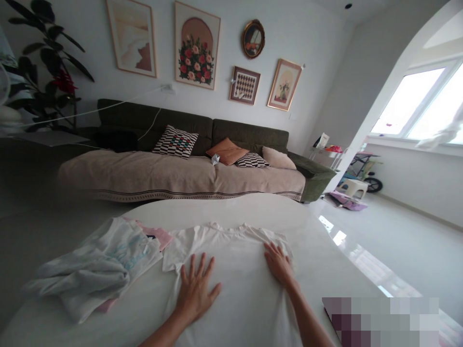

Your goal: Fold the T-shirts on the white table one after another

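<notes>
"Green sofa (249,129), white wall (316,53), framed pictures (197,53): was that the far side?"

"Yes, with a beige throw (173,173) over the sofa and a window (405,101) off to the right."

"And nearer?"

"A white table (314,255), rounded at its far edge. On it the shirt (240,284) lay spread, neck toward the sofa, clothes (97,265) heaped to its left."

"Any grip?"

"None: the left hand (197,291) lay splayed, the right hand (279,264) stretched out, both resting on the shirt."
</notes>
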`<state>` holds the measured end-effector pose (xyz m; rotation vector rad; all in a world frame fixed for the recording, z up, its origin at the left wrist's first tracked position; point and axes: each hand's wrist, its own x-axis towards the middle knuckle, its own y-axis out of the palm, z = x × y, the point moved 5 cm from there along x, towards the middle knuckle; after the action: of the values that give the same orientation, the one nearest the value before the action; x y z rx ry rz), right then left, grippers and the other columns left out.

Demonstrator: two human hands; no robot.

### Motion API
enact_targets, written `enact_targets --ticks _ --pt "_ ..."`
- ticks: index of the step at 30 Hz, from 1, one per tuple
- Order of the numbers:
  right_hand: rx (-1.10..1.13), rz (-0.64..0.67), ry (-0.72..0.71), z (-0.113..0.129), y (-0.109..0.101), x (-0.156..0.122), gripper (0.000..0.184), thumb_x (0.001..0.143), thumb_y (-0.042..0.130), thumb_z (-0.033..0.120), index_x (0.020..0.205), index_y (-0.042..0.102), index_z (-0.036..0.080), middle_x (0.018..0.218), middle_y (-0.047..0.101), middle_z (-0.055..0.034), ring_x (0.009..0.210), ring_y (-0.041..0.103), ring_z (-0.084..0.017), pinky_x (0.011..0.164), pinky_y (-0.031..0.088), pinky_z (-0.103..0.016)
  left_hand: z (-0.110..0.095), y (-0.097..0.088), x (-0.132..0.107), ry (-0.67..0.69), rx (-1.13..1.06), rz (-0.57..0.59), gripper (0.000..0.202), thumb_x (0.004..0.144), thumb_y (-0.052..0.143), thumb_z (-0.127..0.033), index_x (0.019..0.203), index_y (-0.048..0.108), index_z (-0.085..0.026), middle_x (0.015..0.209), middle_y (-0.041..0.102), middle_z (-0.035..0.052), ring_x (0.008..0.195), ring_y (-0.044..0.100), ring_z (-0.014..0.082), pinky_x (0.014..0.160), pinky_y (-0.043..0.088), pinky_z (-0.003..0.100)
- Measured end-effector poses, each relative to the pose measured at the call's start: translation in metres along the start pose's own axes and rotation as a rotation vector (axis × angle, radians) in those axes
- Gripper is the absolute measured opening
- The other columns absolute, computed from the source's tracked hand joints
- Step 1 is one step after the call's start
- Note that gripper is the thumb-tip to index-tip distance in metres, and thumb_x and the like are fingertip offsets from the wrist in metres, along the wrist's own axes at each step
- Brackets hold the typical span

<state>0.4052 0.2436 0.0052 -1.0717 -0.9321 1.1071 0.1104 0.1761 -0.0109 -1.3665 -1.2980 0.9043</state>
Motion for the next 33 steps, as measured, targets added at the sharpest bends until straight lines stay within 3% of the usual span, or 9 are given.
enact_targets --ticks 5,10,16,19,21,25,27,29,33 --pt "-0.012 -0.118 0.321 -0.052 -0.023 0.019 0.049 0.093 0.026 0.036 0.126 0.043 0.005 0.12 0.054 -0.0201 0.111 0.051 -0.024 0.09 0.039 -0.04 0.001 -0.001 0.0 0.004 -0.029 0.01 0.067 0.08 0.036 -0.058 0.14 0.022 -0.031 0.15 0.016 0.0038 0.136 0.003 0.0366 0.104 0.005 0.061" --pt "0.048 -0.036 0.38 -0.061 -0.018 0.036 0.03 0.086 0.05 0.043 0.098 0.059 0.016 0.093 0.063 -0.0026 0.08 0.061 -0.013 0.072 0.05 -0.032 0.0 -0.005 -0.001 -0.004 -0.057 0.035 0.068 0.08 0.037 -0.059 0.14 0.021 -0.031 0.15 0.015 0.0031 0.136 0.002 0.0359 0.105 0.003 0.061" --pt "0.038 -0.092 0.438 -0.07 -0.035 0.044 0.031 0.09 0.042 0.041 0.106 0.055 0.017 0.098 0.062 -0.0052 0.081 0.06 -0.014 0.071 0.05 -0.032 -0.001 -0.007 -0.002 -0.009 -0.071 0.043 0.069 0.079 0.037 -0.059 0.14 0.02 -0.032 0.15 0.014 0.0027 0.136 0.001 0.0355 0.105 0.002 0.061" --pt "0.006 -0.135 0.35 -0.044 -0.038 0.039 0.041 0.093 0.028 0.034 0.118 0.049 0.009 0.109 0.058 -0.0175 0.097 0.058 -0.024 0.079 0.046 -0.04 -0.001 -0.006 -0.001 -0.015 -0.089 0.047 0.07 0.079 0.034 -0.063 0.14 0.019 -0.033 0.15 0.014 0.0028 0.136 0.001 0.0356 0.105 0.003 0.061" --pt "-0.009 -0.149 0.183 -0.002 -0.029 0.029 0.047 0.093 0.021 0.03 0.128 0.04 0.004 0.124 0.049 -0.0233 0.114 0.049 -0.027 0.09 0.039 -0.042 -0.001 -0.006 -0.001 -0.012 -0.092 0.045 0.07 0.079 0.034 -0.064 0.14 0.019 -0.033 0.15 0.014 0.0027 0.136 0.0 0.0355 0.105 0.002 0.061" --pt "0.012 0.019 -0.301 0.099 0.017 -0.002 0.045 0.089 0.036 0.034 0.131 0.042 0.023 0.142 0.036 -0.0036 0.131 0.03 -0.015 0.103 0.026 -0.028 0.0 -0.004 -0.002 -0.004 -0.08 0.038 0.071 0.079 0.033 -0.063 0.141 0.017 -0.032 0.151 0.013 0.0019 0.136 -0.001 0.0354 0.105 0.001 0.061" --pt "0.022 0.111 -0.422 0.123 0.033 -0.011 0.045 0.085 0.042 0.043 0.13 0.042 0.036 0.143 0.035 0.0068 0.133 0.025 -0.013 0.105 0.023 -0.029 0.001 -0.002 -0.003 -0.002 -0.082 0.029 0.074 0.079 0.03 -0.065 0.141 0.016 -0.029 0.151 0.011 0.0013 0.136 -0.003 0.0349 0.106 0.001 0.06" --pt "0.015 0.137 -0.378 0.121 0.034 -0.005 0.047 0.087 0.035 0.046 0.133 0.036 0.036 0.145 0.031 0.0046 0.135 0.021 -0.016 0.106 0.02 -0.039 0.002 -0.001 -0.003 -0.002 -0.088 0.022 0.078 0.078 0.027 -0.068 0.142 0.014 -0.025 0.151 0.009 0.0016 0.136 -0.004 0.0343 0.106 0.0 0.059" --pt "-0.023 0.084 -0.098 0.099 0.015 0.02 0.057 0.091 0.015 0.036 0.14 0.022 0.008 0.146 0.019 -0.0229 0.136 0.013 -0.032 0.099 0.018 -0.061 0.003 0.002 -0.003 -0.006 -0.089 0.033 0.083 0.077 0.023 -0.07 0.142 0.01 -0.02 0.151 0.006 0.0025 0.136 -0.007 0.0331 0.107 -0.001 0.058"
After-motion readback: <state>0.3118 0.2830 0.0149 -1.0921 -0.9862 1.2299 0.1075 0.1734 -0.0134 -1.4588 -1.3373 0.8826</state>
